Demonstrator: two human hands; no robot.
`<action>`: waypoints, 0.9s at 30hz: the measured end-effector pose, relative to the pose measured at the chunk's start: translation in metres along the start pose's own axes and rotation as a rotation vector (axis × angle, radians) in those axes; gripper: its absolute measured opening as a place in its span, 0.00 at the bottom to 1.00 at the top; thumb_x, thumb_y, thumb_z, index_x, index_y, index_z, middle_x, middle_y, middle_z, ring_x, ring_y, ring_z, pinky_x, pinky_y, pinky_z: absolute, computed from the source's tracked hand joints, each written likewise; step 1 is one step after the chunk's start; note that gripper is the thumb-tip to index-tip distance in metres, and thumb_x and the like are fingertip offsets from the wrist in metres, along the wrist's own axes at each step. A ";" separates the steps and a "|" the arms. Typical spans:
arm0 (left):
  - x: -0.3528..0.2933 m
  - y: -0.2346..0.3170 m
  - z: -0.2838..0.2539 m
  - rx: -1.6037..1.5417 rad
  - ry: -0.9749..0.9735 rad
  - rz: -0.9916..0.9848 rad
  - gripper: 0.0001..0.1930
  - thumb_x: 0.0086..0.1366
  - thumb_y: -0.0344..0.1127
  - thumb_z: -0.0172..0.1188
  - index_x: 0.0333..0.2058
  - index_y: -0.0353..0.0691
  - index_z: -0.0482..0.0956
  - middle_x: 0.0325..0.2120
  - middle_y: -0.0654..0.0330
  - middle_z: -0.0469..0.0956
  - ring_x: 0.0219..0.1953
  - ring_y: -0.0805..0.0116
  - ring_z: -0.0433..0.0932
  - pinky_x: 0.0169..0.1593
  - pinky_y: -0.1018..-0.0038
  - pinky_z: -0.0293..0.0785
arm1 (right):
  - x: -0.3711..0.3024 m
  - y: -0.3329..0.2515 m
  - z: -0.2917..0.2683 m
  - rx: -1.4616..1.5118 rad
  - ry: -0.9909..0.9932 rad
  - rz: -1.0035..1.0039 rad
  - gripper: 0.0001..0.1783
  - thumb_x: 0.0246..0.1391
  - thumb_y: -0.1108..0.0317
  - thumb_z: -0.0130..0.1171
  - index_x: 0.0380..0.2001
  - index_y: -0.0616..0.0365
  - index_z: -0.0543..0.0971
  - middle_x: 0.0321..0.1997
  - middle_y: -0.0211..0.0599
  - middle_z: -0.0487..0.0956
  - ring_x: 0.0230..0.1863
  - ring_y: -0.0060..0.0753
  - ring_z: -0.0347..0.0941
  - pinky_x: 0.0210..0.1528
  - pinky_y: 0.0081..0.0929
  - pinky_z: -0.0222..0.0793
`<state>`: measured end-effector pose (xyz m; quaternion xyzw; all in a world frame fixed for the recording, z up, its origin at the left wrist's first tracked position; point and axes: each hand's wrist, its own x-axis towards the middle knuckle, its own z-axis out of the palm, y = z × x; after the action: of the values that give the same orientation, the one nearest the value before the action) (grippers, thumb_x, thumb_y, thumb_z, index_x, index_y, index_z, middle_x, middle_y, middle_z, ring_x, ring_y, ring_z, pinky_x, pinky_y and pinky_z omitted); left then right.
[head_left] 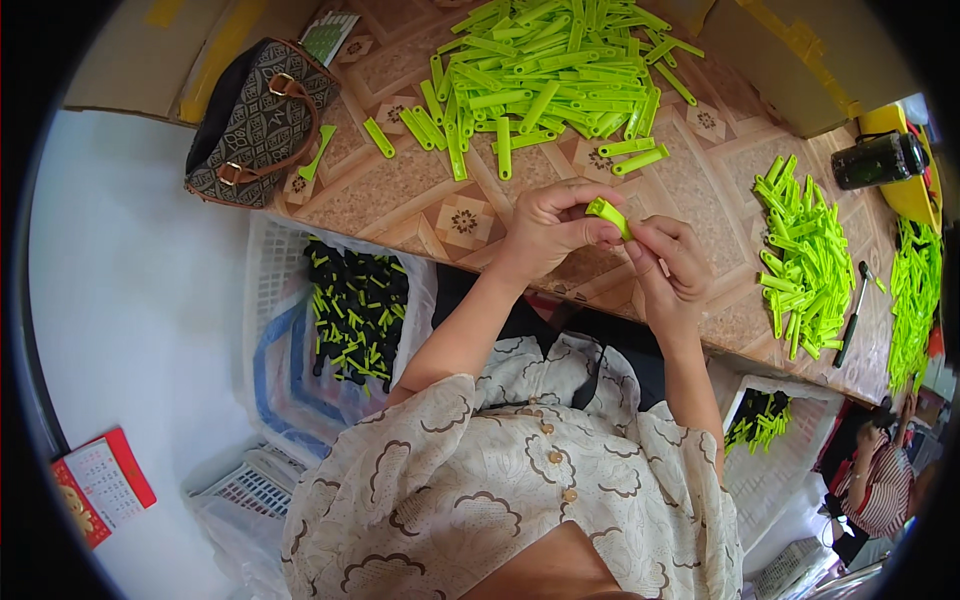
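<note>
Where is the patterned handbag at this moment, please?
In the head view, the handbag is at the upper left on the table, beside a loose green piece, well to the left of the person's left hand.

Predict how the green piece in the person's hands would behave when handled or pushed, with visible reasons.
The green piece is probably stiff, since similar piled pieces look straight. It seems light, pinched between left hand and right hand. On the table it would likely slide, not roll, given its flat-looking sides.
</note>
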<state>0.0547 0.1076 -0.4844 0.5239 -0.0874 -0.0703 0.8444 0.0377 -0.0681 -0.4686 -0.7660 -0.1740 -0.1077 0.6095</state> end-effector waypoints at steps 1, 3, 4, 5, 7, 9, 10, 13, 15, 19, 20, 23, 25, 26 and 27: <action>0.000 0.001 -0.001 0.002 -0.005 -0.018 0.15 0.58 0.23 0.62 0.45 0.31 0.77 0.32 0.59 0.80 0.33 0.76 0.79 0.38 0.80 0.79 | 0.001 -0.002 0.001 -0.076 0.007 -0.057 0.11 0.49 0.79 0.62 0.38 0.60 0.82 0.38 0.36 0.77 0.38 0.26 0.73 0.37 0.19 0.68; 0.000 0.000 -0.002 -0.006 -0.001 -0.016 0.15 0.58 0.23 0.62 0.45 0.32 0.77 0.32 0.60 0.80 0.32 0.76 0.79 0.38 0.80 0.79 | 0.002 -0.008 0.003 -0.123 0.007 -0.055 0.11 0.49 0.79 0.62 0.38 0.60 0.82 0.38 0.36 0.77 0.38 0.27 0.73 0.37 0.19 0.68; 0.000 -0.001 -0.003 -0.016 0.000 -0.015 0.15 0.58 0.23 0.62 0.46 0.32 0.77 0.32 0.60 0.80 0.32 0.77 0.79 0.38 0.80 0.79 | 0.002 -0.011 0.004 -0.173 0.009 -0.054 0.11 0.49 0.79 0.62 0.38 0.60 0.82 0.38 0.37 0.77 0.38 0.28 0.73 0.37 0.19 0.68; 0.000 -0.001 -0.003 -0.017 0.000 -0.015 0.15 0.58 0.23 0.62 0.46 0.32 0.77 0.32 0.60 0.80 0.32 0.77 0.79 0.38 0.80 0.79 | 0.001 -0.012 0.005 -0.174 0.008 -0.054 0.11 0.49 0.79 0.62 0.38 0.60 0.82 0.38 0.37 0.77 0.38 0.28 0.73 0.37 0.19 0.68; 0.000 -0.001 -0.003 0.006 -0.003 -0.010 0.16 0.58 0.23 0.62 0.46 0.33 0.77 0.32 0.61 0.80 0.32 0.77 0.79 0.38 0.80 0.79 | -0.001 -0.012 0.006 -0.098 0.054 0.031 0.12 0.48 0.79 0.63 0.38 0.60 0.81 0.37 0.37 0.77 0.36 0.29 0.74 0.36 0.21 0.69; 0.001 -0.001 -0.001 -0.002 0.006 -0.018 0.16 0.58 0.23 0.62 0.46 0.32 0.77 0.31 0.61 0.80 0.31 0.77 0.79 0.37 0.81 0.79 | -0.001 -0.010 0.006 -0.134 0.063 -0.024 0.12 0.49 0.79 0.63 0.38 0.60 0.81 0.37 0.37 0.77 0.36 0.30 0.74 0.36 0.21 0.69; 0.001 -0.001 -0.001 -0.009 0.017 -0.026 0.15 0.58 0.24 0.62 0.46 0.32 0.77 0.31 0.61 0.80 0.30 0.77 0.79 0.36 0.81 0.79 | -0.001 -0.008 0.006 -0.168 0.073 -0.078 0.12 0.49 0.79 0.62 0.39 0.59 0.81 0.37 0.37 0.77 0.37 0.30 0.74 0.36 0.21 0.69; 0.001 0.004 -0.001 0.059 -0.013 -0.050 0.15 0.58 0.24 0.62 0.45 0.32 0.77 0.31 0.60 0.80 0.29 0.77 0.78 0.33 0.82 0.78 | -0.002 -0.003 0.006 -0.384 0.087 -0.248 0.12 0.48 0.80 0.62 0.39 0.59 0.81 0.37 0.37 0.77 0.36 0.31 0.75 0.36 0.22 0.69; 0.000 0.003 -0.004 0.038 -0.016 -0.060 0.14 0.58 0.24 0.62 0.44 0.32 0.77 0.31 0.60 0.80 0.28 0.77 0.79 0.32 0.82 0.78 | -0.001 -0.004 0.006 -0.356 0.081 -0.224 0.13 0.48 0.80 0.62 0.39 0.59 0.81 0.37 0.38 0.77 0.36 0.31 0.75 0.36 0.22 0.70; 0.001 0.002 -0.005 -0.028 -0.034 -0.117 0.13 0.58 0.23 0.62 0.43 0.32 0.78 0.31 0.59 0.80 0.27 0.77 0.79 0.31 0.82 0.78 | -0.002 0.000 0.008 -0.066 0.107 -0.017 0.13 0.47 0.81 0.62 0.38 0.58 0.81 0.37 0.38 0.77 0.35 0.33 0.75 0.36 0.23 0.70; 0.001 0.003 -0.005 -0.027 -0.034 -0.117 0.13 0.58 0.23 0.62 0.43 0.32 0.78 0.31 0.59 0.80 0.27 0.77 0.79 0.31 0.82 0.78 | -0.001 0.000 0.007 -0.066 0.107 -0.018 0.13 0.47 0.81 0.62 0.38 0.58 0.81 0.37 0.38 0.77 0.35 0.33 0.75 0.36 0.23 0.70; -0.001 0.005 -0.005 -0.032 -0.060 -0.135 0.13 0.58 0.23 0.62 0.43 0.31 0.78 0.30 0.58 0.80 0.27 0.77 0.79 0.32 0.82 0.78 | 0.002 -0.002 0.005 -0.227 0.049 -0.161 0.12 0.48 0.80 0.62 0.38 0.59 0.81 0.37 0.39 0.78 0.36 0.32 0.75 0.37 0.22 0.70; 0.000 0.006 -0.003 -0.034 -0.041 -0.136 0.13 0.58 0.23 0.62 0.43 0.31 0.77 0.30 0.58 0.80 0.28 0.76 0.79 0.32 0.82 0.78 | 0.003 -0.002 0.003 -0.198 0.040 -0.144 0.12 0.48 0.80 0.62 0.38 0.60 0.81 0.37 0.39 0.78 0.37 0.32 0.75 0.37 0.22 0.70; 0.001 0.006 -0.003 -0.034 -0.044 -0.136 0.13 0.58 0.23 0.62 0.43 0.31 0.77 0.30 0.58 0.80 0.28 0.76 0.79 0.32 0.82 0.78 | 0.004 -0.003 0.002 -0.199 0.042 -0.144 0.12 0.48 0.80 0.62 0.38 0.60 0.81 0.37 0.39 0.78 0.37 0.32 0.75 0.37 0.22 0.70; 0.001 0.005 -0.003 -0.039 -0.052 -0.134 0.13 0.58 0.22 0.62 0.43 0.31 0.77 0.30 0.58 0.80 0.28 0.76 0.79 0.32 0.82 0.78 | 0.003 -0.003 0.001 -0.200 0.038 -0.132 0.12 0.47 0.81 0.62 0.38 0.60 0.81 0.37 0.39 0.78 0.36 0.33 0.75 0.37 0.23 0.70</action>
<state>0.0564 0.1125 -0.4808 0.5098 -0.0729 -0.1420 0.8453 0.0390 -0.0659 -0.4647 -0.8077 -0.2010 -0.1789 0.5246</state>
